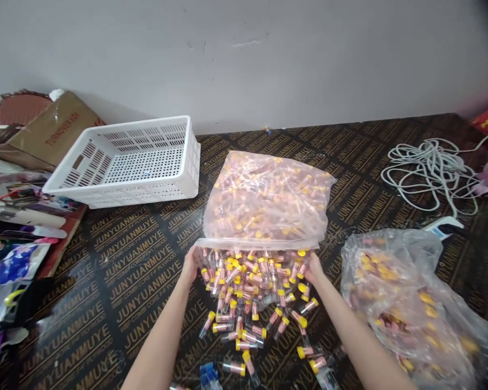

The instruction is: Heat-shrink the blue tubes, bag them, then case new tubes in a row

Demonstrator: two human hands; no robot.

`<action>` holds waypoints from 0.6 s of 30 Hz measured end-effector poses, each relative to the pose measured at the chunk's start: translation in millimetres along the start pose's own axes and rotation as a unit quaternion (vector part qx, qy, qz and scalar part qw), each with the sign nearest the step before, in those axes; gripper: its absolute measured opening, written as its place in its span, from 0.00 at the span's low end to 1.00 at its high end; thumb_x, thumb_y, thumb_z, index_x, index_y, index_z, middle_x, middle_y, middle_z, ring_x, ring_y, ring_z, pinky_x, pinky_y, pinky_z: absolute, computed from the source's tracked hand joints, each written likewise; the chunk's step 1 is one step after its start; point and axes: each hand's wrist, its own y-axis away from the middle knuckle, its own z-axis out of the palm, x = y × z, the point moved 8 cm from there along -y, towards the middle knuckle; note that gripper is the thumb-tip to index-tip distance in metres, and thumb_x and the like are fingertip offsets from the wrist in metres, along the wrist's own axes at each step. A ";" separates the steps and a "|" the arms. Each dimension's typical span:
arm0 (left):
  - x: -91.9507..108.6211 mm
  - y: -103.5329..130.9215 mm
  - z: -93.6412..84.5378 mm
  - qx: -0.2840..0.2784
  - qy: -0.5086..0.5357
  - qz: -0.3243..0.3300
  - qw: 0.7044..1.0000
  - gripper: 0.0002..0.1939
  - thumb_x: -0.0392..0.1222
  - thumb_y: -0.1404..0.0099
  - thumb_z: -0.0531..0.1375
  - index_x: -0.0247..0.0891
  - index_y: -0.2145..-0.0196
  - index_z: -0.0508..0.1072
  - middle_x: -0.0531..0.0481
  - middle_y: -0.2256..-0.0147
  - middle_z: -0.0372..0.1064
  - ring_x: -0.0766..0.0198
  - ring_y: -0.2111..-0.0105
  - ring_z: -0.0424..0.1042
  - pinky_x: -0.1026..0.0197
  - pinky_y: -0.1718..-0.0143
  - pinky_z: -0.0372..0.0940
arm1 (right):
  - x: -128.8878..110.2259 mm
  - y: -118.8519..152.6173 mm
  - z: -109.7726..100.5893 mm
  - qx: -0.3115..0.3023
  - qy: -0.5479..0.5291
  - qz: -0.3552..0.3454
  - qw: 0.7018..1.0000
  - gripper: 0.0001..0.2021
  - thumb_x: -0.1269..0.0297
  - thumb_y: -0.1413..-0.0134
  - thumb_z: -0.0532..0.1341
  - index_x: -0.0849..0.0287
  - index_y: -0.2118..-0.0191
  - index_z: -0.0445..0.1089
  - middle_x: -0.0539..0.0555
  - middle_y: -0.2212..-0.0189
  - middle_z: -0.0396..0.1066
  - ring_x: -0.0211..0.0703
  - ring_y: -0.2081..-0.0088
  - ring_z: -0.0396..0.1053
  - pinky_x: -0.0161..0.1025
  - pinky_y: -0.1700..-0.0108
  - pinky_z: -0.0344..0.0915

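Observation:
A large translucent plastic bag full of small clear tubes lies on the dark board, its mouth facing me. My left hand grips the left end of the bag's opening, and my right hand is closed at the right end. Both hands are partly covered by plastic and tubes. Between them, many yellow-capped tubes with pink contents have spilled from the mouth in a heap. Some tubes lie loose nearer to me, around a small blue item.
A white slotted basket stands at the left, beside a cardboard box and mixed clutter. On the right are another clear bag of tubes and a coiled white cable. A grey wall rises behind.

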 end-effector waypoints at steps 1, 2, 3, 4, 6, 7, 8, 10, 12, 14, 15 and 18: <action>10.8 0.9 -12.2 0.050 -0.047 0.040 0.997 0.22 0.52 0.51 0.60 0.36 0.60 0.68 0.47 0.67 0.70 0.56 0.64 0.70 0.53 0.61 0.65 | -7.7 3.6 -15.6 0.032 0.028 -0.018 0.999 0.14 0.58 0.62 0.58 0.59 0.67 0.67 0.56 0.70 0.71 0.55 0.59 0.68 0.53 0.55 0.64; 24.8 4.7 -19.3 0.092 -0.097 0.099 0.986 0.24 0.49 0.51 0.61 0.37 0.57 0.66 0.46 0.63 0.70 0.55 0.60 0.69 0.51 0.57 0.64 | -15.5 8.9 -29.2 0.064 0.047 -0.038 0.996 0.19 0.59 0.64 0.60 0.60 0.61 0.66 0.57 0.62 0.71 0.57 0.53 0.65 0.55 0.50 0.60; 41.9 11.3 -18.5 0.115 -0.160 0.179 0.964 0.27 0.47 0.51 0.62 0.38 0.54 0.64 0.44 0.58 0.68 0.53 0.55 0.67 0.50 0.53 0.61 | -25.1 15.9 -39.0 0.095 0.073 -0.069 0.990 0.26 0.60 0.65 0.61 0.59 0.54 0.63 0.58 0.54 0.67 0.58 0.47 0.60 0.56 0.46 0.54; 59.7 20.5 -7.4 0.112 -0.239 0.273 0.925 0.28 0.44 0.51 0.62 0.38 0.51 0.63 0.42 0.53 0.65 0.52 0.51 0.64 0.48 0.50 0.58 | -37.5 23.7 -42.4 0.116 0.118 -0.116 0.979 0.33 0.61 0.66 0.63 0.58 0.48 0.59 0.59 0.46 0.60 0.58 0.43 0.53 0.56 0.42 0.47; 81.3 39.5 39.8 0.013 -0.384 0.433 0.815 0.29 0.42 0.49 0.61 0.37 0.48 0.62 0.39 0.46 0.59 0.50 0.45 0.57 0.46 0.45 0.52 | -67.3 38.7 -20.8 0.101 0.278 -0.250 0.922 0.40 0.61 0.64 0.64 0.56 0.41 0.51 0.59 0.38 0.45 0.57 0.38 0.41 0.56 0.39 0.36; 83.6 44.9 66.3 -0.066 -0.424 0.471 0.770 0.29 0.40 0.49 0.60 0.37 0.48 0.62 0.38 0.45 0.58 0.49 0.44 0.56 0.46 0.44 0.50 | -79.5 43.9 4.7 0.059 0.378 -0.320 0.867 0.39 0.60 0.61 0.63 0.55 0.40 0.51 0.58 0.37 0.42 0.56 0.37 0.38 0.56 0.39 0.33; 84.6 46.4 89.5 -0.135 -0.445 0.485 0.741 0.28 0.39 0.49 0.60 0.37 0.49 0.63 0.38 0.45 0.58 0.49 0.44 0.55 0.46 0.43 0.49 | -86.7 46.0 35.0 0.003 0.474 -0.378 0.795 0.35 0.59 0.57 0.62 0.54 0.41 0.52 0.57 0.36 0.41 0.56 0.36 0.36 0.57 0.39 0.31; 93.3 34.9 122.8 -0.203 -0.433 0.459 0.748 0.26 0.36 0.50 0.60 0.38 0.50 0.65 0.40 0.48 0.61 0.48 0.45 0.57 0.47 0.43 0.48 | -93.5 35.8 87.8 -0.102 0.590 -0.428 0.677 0.25 0.60 0.49 0.57 0.51 0.44 0.58 0.56 0.37 0.44 0.54 0.36 0.36 0.57 0.40 0.30; 107.8 8.8 140.6 -0.195 -0.358 0.388 0.827 0.24 0.33 0.52 0.61 0.38 0.55 0.68 0.41 0.53 0.66 0.48 0.47 0.59 0.49 0.44 0.50 | -112.3 9.8 117.1 -0.105 0.623 -0.434 0.642 0.18 0.63 0.44 0.52 0.52 0.47 0.63 0.56 0.38 0.49 0.53 0.37 0.36 0.58 0.40 0.29; 117.1 -17.9 148.0 -0.156 -0.259 0.308 0.902 0.19 0.32 0.52 0.61 0.38 0.60 0.70 0.43 0.59 0.68 0.49 0.49 0.61 0.53 0.47 0.53 | -133.9 -14.6 131.7 -0.064 0.616 -0.436 0.653 0.17 0.62 0.42 0.50 0.54 0.49 0.64 0.57 0.39 0.50 0.55 0.37 0.35 0.61 0.41 0.26; 118.8 -27.8 150.5 -0.137 -0.232 0.282 0.921 0.16 0.32 0.52 0.61 0.38 0.63 0.70 0.44 0.61 0.69 0.50 0.50 0.62 0.55 0.48 0.55 | -140.0 -21.7 135.5 -0.048 0.601 -0.433 0.669 0.17 0.62 0.42 0.50 0.55 0.49 0.64 0.58 0.39 0.50 0.55 0.37 0.35 0.62 0.42 0.26; 118.4 -43.2 155.4 -0.094 -0.256 0.255 0.928 0.10 0.31 0.50 0.59 0.38 0.68 0.69 0.46 0.66 0.68 0.51 0.54 0.64 0.57 0.51 0.56 | -127.7 -13.0 145.8 -0.095 0.510 -0.425 0.742 0.17 0.62 0.40 0.48 0.58 0.49 0.65 0.60 0.43 0.54 0.55 0.39 0.42 0.62 0.41 0.29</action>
